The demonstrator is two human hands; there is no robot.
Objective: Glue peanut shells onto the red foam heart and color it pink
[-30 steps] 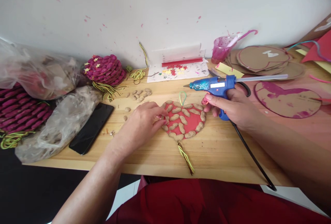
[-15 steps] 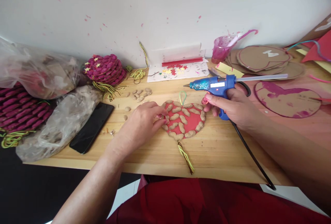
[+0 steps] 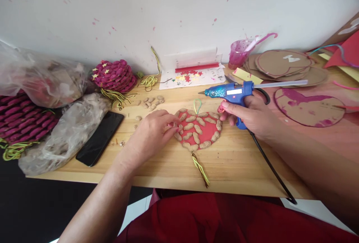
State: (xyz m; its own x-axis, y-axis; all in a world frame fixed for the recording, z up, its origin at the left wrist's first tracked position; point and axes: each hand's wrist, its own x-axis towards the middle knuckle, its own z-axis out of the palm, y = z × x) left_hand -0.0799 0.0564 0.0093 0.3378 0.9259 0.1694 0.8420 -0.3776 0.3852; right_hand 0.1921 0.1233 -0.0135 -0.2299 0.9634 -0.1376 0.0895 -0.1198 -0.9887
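On the table lies a red heart- or apple-shaped piece (image 3: 206,135) with peanuts glued around its rim and across its middle. A green-yellow loop (image 3: 197,106) tops it, and a yellow-green and dark yarn tassel (image 3: 200,170) hangs from its bottom. My left hand (image 3: 155,132) is at its left edge, fingers curled, thumb and fingertips around a peanut (image 3: 180,127) there, partly hidden. Wrapped in my right hand (image 3: 249,114) is a blue hot glue gun (image 3: 230,91), a glue stick out its back, nozzle pointing left above the piece.
Several loose peanuts (image 3: 151,102) lie behind my left hand. A black phone (image 3: 100,138), plastic bags (image 3: 67,130) and purple peanut-covered pieces (image 3: 114,75) crowd the left. Star cutouts (image 3: 187,76), a stained cup (image 3: 238,52) and cardboard shapes (image 3: 283,63) sit behind and right.
Little differs. The whole view has shifted slightly; my left fingers stay at the piece's left edge and my right hand still holds the glue gun in much the same place.
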